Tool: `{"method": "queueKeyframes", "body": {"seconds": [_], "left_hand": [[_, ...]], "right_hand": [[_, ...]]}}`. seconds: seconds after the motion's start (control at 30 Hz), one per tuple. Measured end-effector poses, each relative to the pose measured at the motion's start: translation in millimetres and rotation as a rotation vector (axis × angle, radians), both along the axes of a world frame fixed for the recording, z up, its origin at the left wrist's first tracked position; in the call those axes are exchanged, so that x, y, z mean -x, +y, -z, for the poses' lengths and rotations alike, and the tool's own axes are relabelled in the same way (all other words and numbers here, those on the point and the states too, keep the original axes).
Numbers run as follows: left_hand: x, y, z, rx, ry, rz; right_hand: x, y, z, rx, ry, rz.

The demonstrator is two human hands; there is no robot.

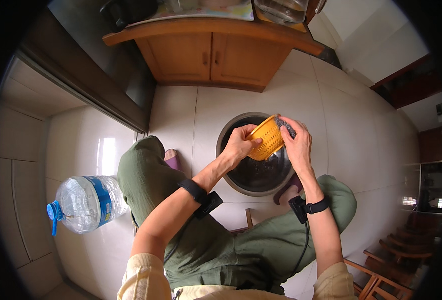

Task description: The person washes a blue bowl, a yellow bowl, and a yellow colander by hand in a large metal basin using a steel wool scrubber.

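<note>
Tilted on its side, a yellow perforated plastic basket [266, 140] is held above a dark round basin [222, 150] on the floor. My left hand [240, 144] grips the basket's left side, thumb on the outer wall. In my right hand [297, 140] is a grey scouring pad [286, 126], pressed against the basket's rim at its upper right. Water [262, 174] with bright reflections shows in the basin below. The basket's inside is mostly turned away from view.
A large clear water bottle [80, 204] with a blue cap lies on the floor at left. Ahead stands a wooden cabinet [183, 56], with a glass vessel [282, 9] on top. Wooden chairs [378, 281] are at lower right. My knees flank the basin.
</note>
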State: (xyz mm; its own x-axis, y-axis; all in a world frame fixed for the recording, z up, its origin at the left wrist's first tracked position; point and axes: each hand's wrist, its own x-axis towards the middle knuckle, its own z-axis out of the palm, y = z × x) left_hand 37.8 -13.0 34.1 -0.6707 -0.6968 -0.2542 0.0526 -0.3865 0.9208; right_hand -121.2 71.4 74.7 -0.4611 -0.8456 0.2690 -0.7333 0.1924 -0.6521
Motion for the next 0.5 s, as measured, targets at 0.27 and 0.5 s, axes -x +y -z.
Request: {"method": "queueKeyframes", "body": {"seconds": [0.27,0.5], "left_hand": [[5,7,11,0.105,-0.1,0.014],[-5,12,3,0.031,-0.136,0.0]], "right_hand": [[-17,6,-4,0.112,0.297,-0.228],[-11,12,-1,0.093,0.276,-0.228]]}}
